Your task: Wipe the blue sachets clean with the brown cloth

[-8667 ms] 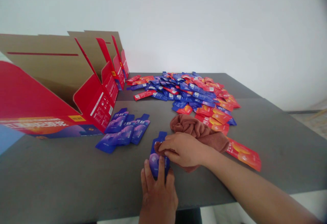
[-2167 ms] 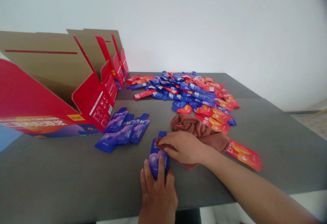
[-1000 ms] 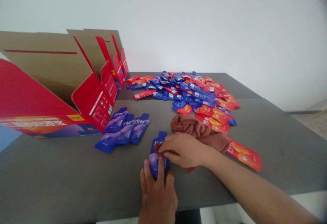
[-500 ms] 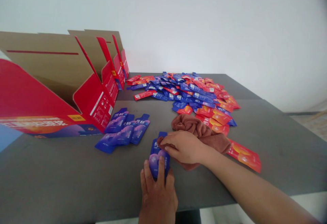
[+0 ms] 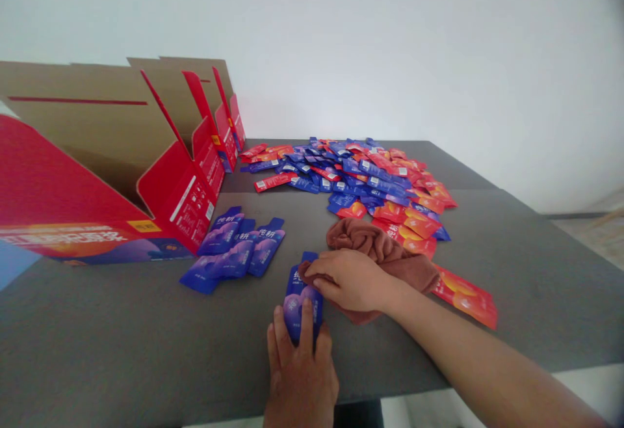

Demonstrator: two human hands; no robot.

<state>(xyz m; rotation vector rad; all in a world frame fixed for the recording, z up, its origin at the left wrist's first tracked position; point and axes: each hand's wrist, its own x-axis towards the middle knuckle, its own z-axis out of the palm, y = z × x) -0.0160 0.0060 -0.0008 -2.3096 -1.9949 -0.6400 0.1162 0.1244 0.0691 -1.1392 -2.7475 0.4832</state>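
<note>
A blue pouch with purple fruit printed on it point(image 5: 295, 307) lies flat on the table near its front edge. My left hand point(image 5: 301, 366) rests its outstretched, spread fingertips on the lower part of this pouch. A bunched brown cloth point(image 5: 361, 236) is gripped by my right hand point(image 5: 348, 278), whose fingers press a fold of it onto the pouch's upper right. The rest of the cloth spreads to the right, partly under my wrist. Left of my hands, several blue pouches point(image 5: 238, 255) overlap in a small group.
Open red cardboard boxes point(image 5: 168, 197) stand in a row along the left side. A large heap of blue and red pouches point(image 5: 361, 171) covers the far middle of the grey table point(image 5: 121, 343). One red pouch point(image 5: 465, 294) lies right of the cloth, beside my forearm.
</note>
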